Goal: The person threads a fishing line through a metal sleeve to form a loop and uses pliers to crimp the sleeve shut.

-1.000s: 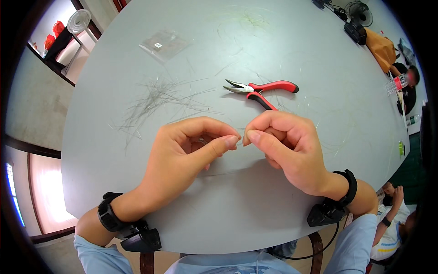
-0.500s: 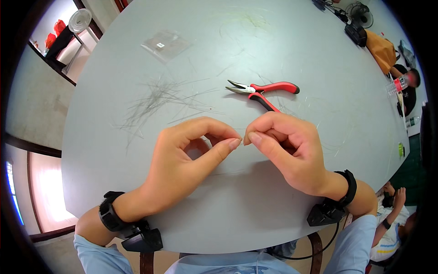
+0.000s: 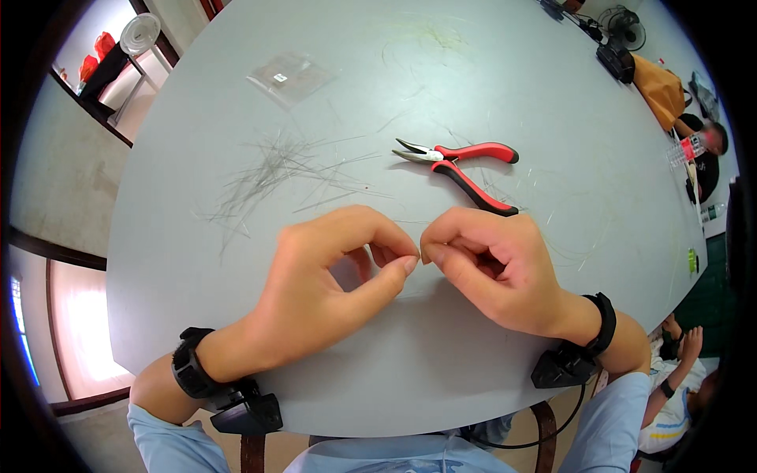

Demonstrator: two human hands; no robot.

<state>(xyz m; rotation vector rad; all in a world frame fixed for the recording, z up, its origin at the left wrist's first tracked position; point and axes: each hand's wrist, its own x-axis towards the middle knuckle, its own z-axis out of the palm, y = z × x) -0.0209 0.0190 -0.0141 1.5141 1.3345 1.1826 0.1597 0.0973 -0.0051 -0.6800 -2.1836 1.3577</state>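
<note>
My left hand (image 3: 335,288) and my right hand (image 3: 497,268) meet almost fingertip to fingertip above the near middle of the table. Thumb and forefinger are pinched together on each one. Whatever lies between them is too fine to make out. Beyond my right hand lie bent-nose pliers (image 3: 457,169) with red and black handles, their jaws and handles apart. A loose heap of thin grey wire-like pieces (image 3: 276,173) is spread on the table beyond my left hand. Farther back rests a small clear plastic bag (image 3: 290,77) with a white label.
The grey table (image 3: 378,363) has a curved near edge. Pale, fine strands (image 3: 430,35) lie at its far side. A clear bottle (image 3: 686,148), an orange-brown bag (image 3: 661,88) and a small green ring-shaped thing (image 3: 693,260) are along the right. Another person's hand (image 3: 691,343) shows at lower right.
Both pinched hands have come slightly nearer to me, and the pliers' lower handle now shows in full. The gap between my fingertips is a little narrower.
</note>
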